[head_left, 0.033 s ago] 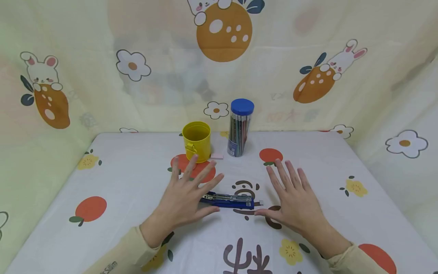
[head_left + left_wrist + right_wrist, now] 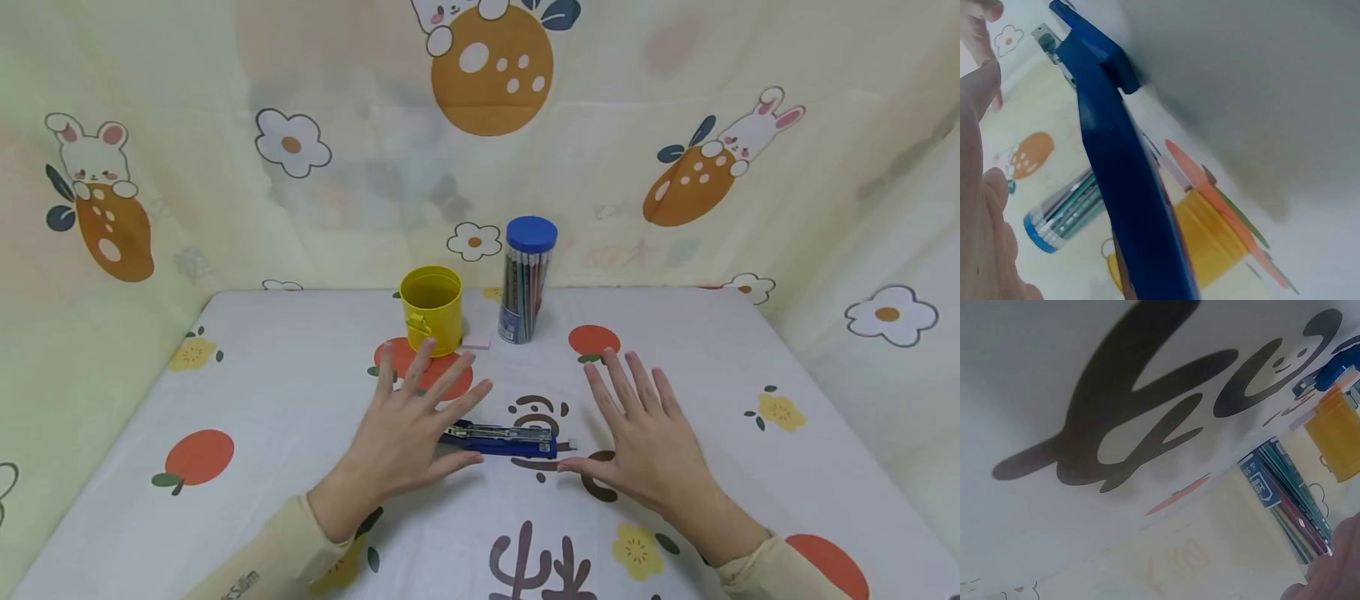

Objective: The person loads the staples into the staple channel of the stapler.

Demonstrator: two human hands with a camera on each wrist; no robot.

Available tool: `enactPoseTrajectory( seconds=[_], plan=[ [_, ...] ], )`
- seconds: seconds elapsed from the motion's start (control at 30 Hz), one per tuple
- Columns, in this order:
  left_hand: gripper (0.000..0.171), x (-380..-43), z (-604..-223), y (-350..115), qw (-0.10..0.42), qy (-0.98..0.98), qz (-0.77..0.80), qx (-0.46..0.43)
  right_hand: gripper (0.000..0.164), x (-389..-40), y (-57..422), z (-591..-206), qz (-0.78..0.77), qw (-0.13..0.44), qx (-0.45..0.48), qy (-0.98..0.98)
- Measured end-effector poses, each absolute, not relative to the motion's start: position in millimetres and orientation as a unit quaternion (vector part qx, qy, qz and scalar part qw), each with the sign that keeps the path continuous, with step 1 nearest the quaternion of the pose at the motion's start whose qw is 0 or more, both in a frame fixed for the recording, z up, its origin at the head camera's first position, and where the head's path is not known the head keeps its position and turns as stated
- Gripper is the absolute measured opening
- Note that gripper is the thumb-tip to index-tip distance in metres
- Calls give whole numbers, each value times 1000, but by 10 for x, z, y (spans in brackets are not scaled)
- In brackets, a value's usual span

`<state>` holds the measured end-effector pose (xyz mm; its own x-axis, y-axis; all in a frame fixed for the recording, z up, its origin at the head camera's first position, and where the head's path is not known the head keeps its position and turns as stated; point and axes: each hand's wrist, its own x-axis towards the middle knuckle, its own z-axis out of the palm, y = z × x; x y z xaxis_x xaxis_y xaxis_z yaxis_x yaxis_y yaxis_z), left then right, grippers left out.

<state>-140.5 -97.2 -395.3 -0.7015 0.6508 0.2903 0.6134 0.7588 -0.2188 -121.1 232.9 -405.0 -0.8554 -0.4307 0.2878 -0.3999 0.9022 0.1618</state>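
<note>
Fingers spread and palm down, my left hand is over the left end of a blue stapler, hiding that end in the head view. The stapler lies crosswise on the table, its metal parts facing up. Large in the left wrist view, the blue stapler body crosses the middle beside the hand. My right hand is also flat with fingers apart, its thumb near the stapler's right end. Neither hand grips anything.
Beyond the hands stand a yellow cup and a clear tube of pencils with a blue lid. A small pale pink block lies between them. The printed white tablecloth meets a patterned curtain behind.
</note>
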Motion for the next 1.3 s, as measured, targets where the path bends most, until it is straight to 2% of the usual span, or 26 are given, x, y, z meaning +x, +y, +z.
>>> enactPoseTrajectory(
  seconds=[0.2,0.33,0.5,0.63,0.87,1.0,1.13,1.3],
  plan=[
    [89,-1416,-3971,-954,163,-925,50,-338,124,-1244,2329,-4038,-38,161,222,-961],
    [92,-1465,-3963,-1029,121,-940,-5,-321,126,-1279,2278,-3931,-16,113,199,-973],
    [93,-1560,-3977,-1229,73,-948,-171,-258,124,-1363,2227,-3795,77,38,158,-984],
    [85,-1620,-4036,-1408,21,-930,-308,-202,111,-1458,2229,-3768,174,-39,115,-977],
    [67,-1724,-4199,-1611,-90,-852,-471,-209,78,-1574,2270,-3870,308,-145,88,-936],
    [64,-1777,-4257,-1680,-131,-818,-510,-231,65,-1589,2288,-3930,347,-161,92,-919],
    [62,-1826,-4310,-1716,-143,-792,-533,-260,55,-1577,2296,-3966,353,-164,95,-916],
    [54,-1850,-4374,-1737,-154,-783,-547,-255,41,-1583,2300,-4022,356,-161,106,-914]
  ],
)
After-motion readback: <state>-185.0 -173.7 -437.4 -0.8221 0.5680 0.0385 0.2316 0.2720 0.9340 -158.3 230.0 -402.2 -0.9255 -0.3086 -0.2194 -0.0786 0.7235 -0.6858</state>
